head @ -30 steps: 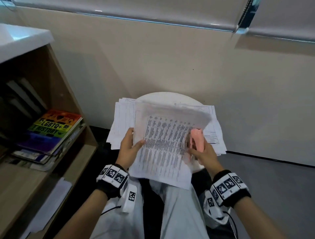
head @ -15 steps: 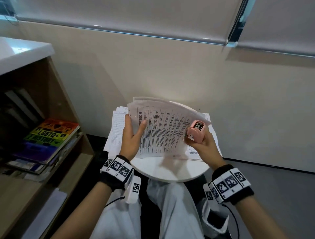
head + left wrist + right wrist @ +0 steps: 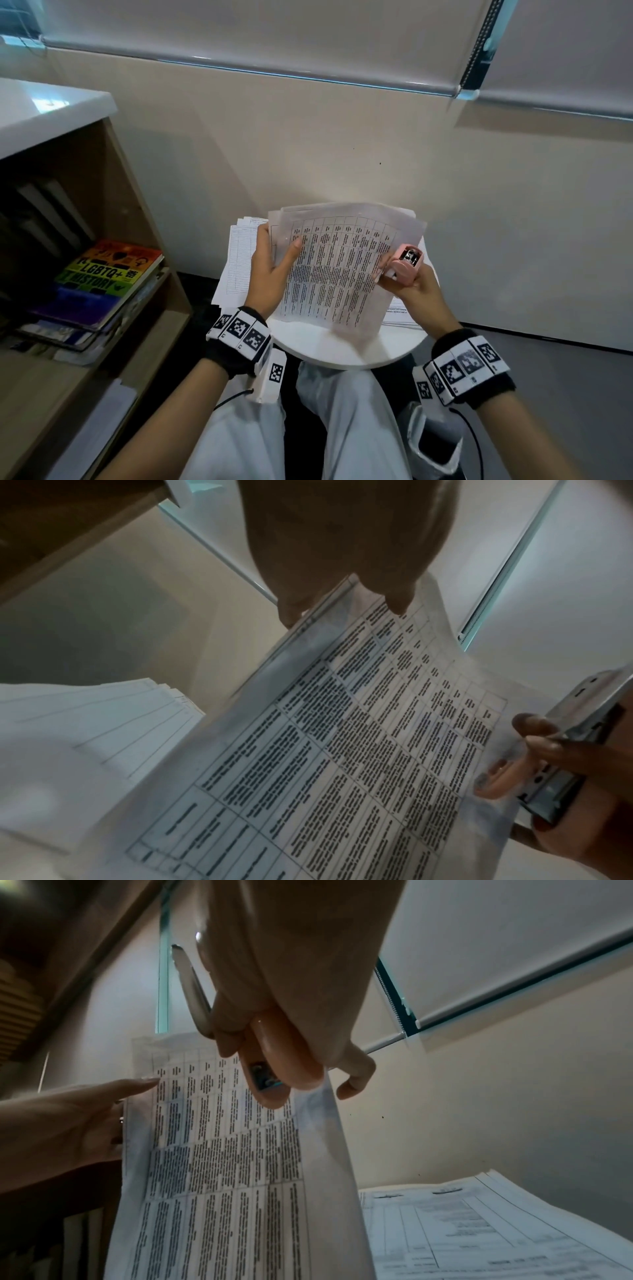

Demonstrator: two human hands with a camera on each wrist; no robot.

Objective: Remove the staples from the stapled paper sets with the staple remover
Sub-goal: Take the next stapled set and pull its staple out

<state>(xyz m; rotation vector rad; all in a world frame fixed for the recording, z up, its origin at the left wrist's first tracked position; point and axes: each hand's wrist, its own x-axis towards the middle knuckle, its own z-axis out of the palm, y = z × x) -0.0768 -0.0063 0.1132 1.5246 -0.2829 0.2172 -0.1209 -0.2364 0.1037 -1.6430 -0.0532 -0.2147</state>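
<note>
I hold a printed, table-filled paper set (image 3: pixel 339 270) tilted above the round white table (image 3: pixel 342 353). My left hand (image 3: pixel 274 260) grips its left edge, thumb on the front and fingers behind; the left wrist view shows the same edge (image 3: pixel 308 631) between them. My right hand (image 3: pixel 407 287) is curled round the pink staple remover (image 3: pixel 406 263) at the sheet's right edge, metal end up. In the right wrist view the staple remover (image 3: pixel 274 1064) lies against the paper's upper right part (image 3: pixel 222 1150). I cannot see a staple.
Further paper stacks lie on the table, one at the left (image 3: pixel 239 270) and one at the right (image 3: pixel 400 317). A wooden bookshelf (image 3: pixel 144 219) with a rainbow-covered book (image 3: pixel 106 277) stands to my left. A beige wall is close behind the table.
Both hands carried the paper set up and forward from over my lap to above the table, turning it more level. The staple remover rotated so its metal end faces up.
</note>
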